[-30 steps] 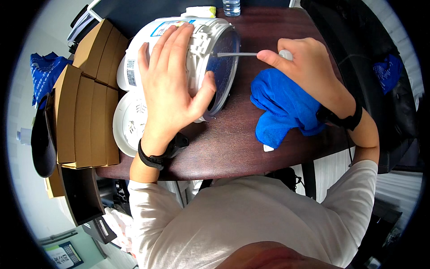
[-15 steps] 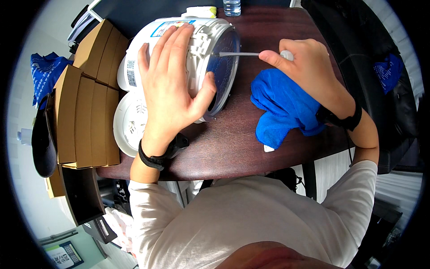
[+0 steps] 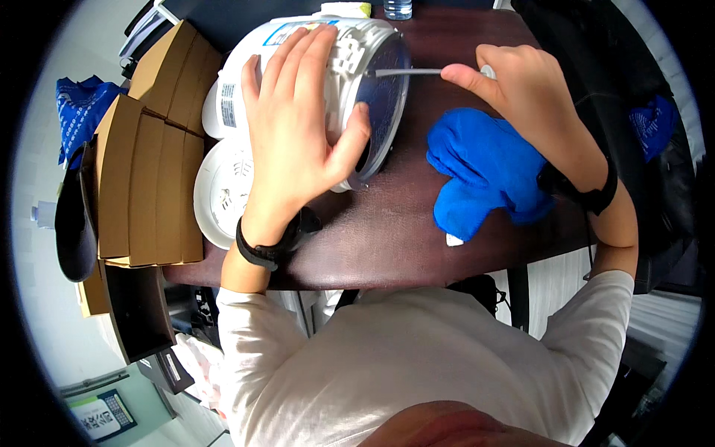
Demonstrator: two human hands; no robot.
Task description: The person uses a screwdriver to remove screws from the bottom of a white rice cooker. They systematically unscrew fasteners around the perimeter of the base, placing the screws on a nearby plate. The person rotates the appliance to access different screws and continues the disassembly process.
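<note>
A white drum-shaped appliance [image 3: 240,65] lies on its side at the back left of the table, with a dark blue-tinted round face turned to the right. My left hand [image 3: 294,123] rests on its white side, fingers spread, thumb by the rim of the face. In my right hand [image 3: 525,86] is a screwdriver [image 3: 410,72], its fingers wrapped round the pale handle. The thin metal shaft points left and its tip meets the edge of the round face; the exact contact spot is too small to tell. Below the right hand lies a crumpled blue cloth [image 3: 477,167].
A white round dish-like part [image 3: 220,194] with small pieces in it lies left of my left wrist. Brown cardboard boxes [image 3: 149,190] line the table's left side. A water bottle [image 3: 398,9] stands at the far edge. A black sofa [image 3: 596,89] is at the right.
The whole view has shifted slightly, so the table's things sit a little higher and further right. Both hands keep their hold, and the screwdriver tip stays at the edge of the face.
</note>
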